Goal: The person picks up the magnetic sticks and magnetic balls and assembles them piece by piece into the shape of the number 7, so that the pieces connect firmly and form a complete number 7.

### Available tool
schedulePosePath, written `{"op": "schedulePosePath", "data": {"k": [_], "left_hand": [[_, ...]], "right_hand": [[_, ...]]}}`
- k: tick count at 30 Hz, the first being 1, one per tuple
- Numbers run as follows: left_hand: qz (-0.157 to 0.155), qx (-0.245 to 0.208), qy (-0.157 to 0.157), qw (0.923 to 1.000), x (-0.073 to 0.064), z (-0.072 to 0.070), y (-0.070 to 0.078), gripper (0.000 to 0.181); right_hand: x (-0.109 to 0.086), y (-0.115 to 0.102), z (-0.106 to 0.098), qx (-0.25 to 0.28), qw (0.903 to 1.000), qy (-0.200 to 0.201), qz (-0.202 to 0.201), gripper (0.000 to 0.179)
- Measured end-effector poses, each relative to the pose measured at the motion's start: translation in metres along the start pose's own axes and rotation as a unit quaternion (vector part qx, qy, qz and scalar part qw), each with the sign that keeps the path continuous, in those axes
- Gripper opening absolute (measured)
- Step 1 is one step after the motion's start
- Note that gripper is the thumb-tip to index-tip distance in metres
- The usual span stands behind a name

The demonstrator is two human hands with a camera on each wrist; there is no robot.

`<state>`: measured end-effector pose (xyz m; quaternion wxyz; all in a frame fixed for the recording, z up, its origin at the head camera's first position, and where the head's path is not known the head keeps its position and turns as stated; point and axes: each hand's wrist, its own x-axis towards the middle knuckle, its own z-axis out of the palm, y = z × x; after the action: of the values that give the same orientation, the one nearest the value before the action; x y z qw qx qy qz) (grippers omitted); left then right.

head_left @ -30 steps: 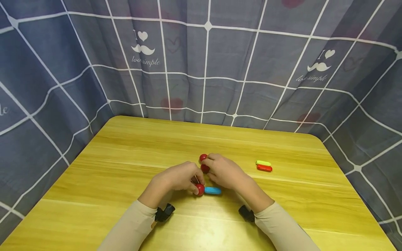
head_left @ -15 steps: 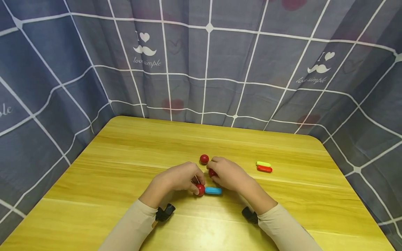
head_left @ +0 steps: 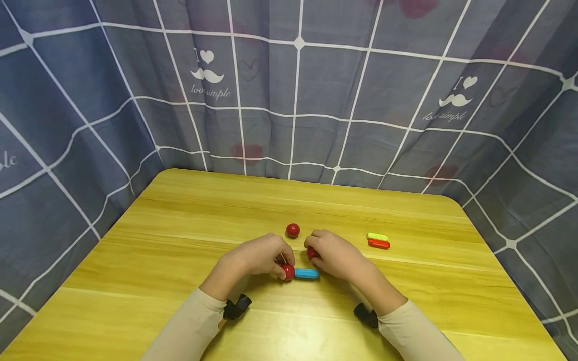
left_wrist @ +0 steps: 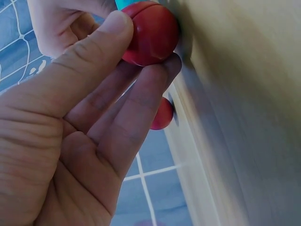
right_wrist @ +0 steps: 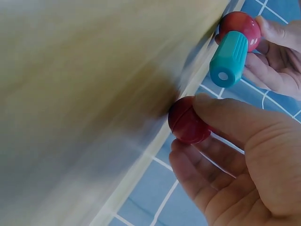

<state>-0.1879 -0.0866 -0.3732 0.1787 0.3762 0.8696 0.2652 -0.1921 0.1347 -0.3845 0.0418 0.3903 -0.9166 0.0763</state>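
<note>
My left hand (head_left: 264, 254) pinches a red ball (left_wrist: 153, 35) between thumb and fingers, low over the table. A blue ribbed stick (head_left: 306, 274) juts to the right from that ball; its free end, with a pale round spot, faces the right wrist view. My right hand (head_left: 336, 253) holds a second red ball (right_wrist: 189, 120) between thumb and fingertips, just beyond and right of the stick's free end, apart from it. A thin seam runs around this ball. A third red ball (head_left: 292, 230) lies alone on the table behind both hands.
On the wooden table (head_left: 217, 200), a yellow-green stick (head_left: 377, 236) and a red stick (head_left: 379, 244) lie side by side to the right. A grey-blue checked curtain (head_left: 271, 130) hangs around the table's back and sides.
My right hand has drawn its red ball away from the lone ball, toward the right and nearer me. My left hand, its ball and the blue stick stay in place.
</note>
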Motion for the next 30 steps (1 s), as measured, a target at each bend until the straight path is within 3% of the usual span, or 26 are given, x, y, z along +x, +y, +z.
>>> {"op": "schedulePosePath", "data": {"k": [16, 30], "left_hand": [[-0.004, 0.002, 0.003, 1.0, 0.001, 0.001, 0.002, 0.014], [-0.009, 0.017, 0.004, 0.9998, 0.002, 0.001, 0.002, 0.014]], "right_hand": [[-0.029, -0.001, -0.003, 0.004, 0.9997, -0.012, 0.02, 0.016], [-0.04, -0.005, -0.005, 0.019, 0.9992, -0.025, 0.025, 0.02]]}}
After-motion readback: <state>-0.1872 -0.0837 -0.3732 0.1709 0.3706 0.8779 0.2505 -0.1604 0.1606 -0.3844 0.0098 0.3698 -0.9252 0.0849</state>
